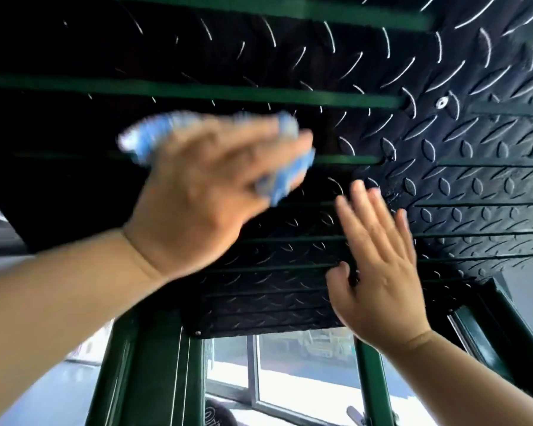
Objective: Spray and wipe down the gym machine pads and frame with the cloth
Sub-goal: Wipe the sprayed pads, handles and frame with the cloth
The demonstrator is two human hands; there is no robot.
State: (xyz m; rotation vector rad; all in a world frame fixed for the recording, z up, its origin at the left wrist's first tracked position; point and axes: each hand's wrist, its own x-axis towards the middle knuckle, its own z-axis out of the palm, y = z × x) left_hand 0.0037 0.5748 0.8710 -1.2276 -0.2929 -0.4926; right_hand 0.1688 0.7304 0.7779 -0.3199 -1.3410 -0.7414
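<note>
Head view looks up at a black diamond-tread footplate (462,186) crossed by several green bars (197,90). The left hand (197,192) reaches up from the lower left with its back to the camera, smeared by motion blur. Under it lies a bunched blue cloth (154,133), pressed against the plate near the middle bars; cloth shows above the knuckles and again below the fingers. The left grip looks wide, fingers stretched nearly straight over the cloth and pushing it flat, though the blur hides whether the thumb pinches any fold.

To the right and lower, apart from the cloth, the right hand (379,272) is raised against the plate. Its grip is wide and holds nothing: 4 fingers straight and slightly spread, the thumb out to the side.

1 pale bolt head (442,103) sits in the plate at the upper right. Below the plate's lower edge, dark green frame uprights (370,379) stand in front of a bright window (305,364).
</note>
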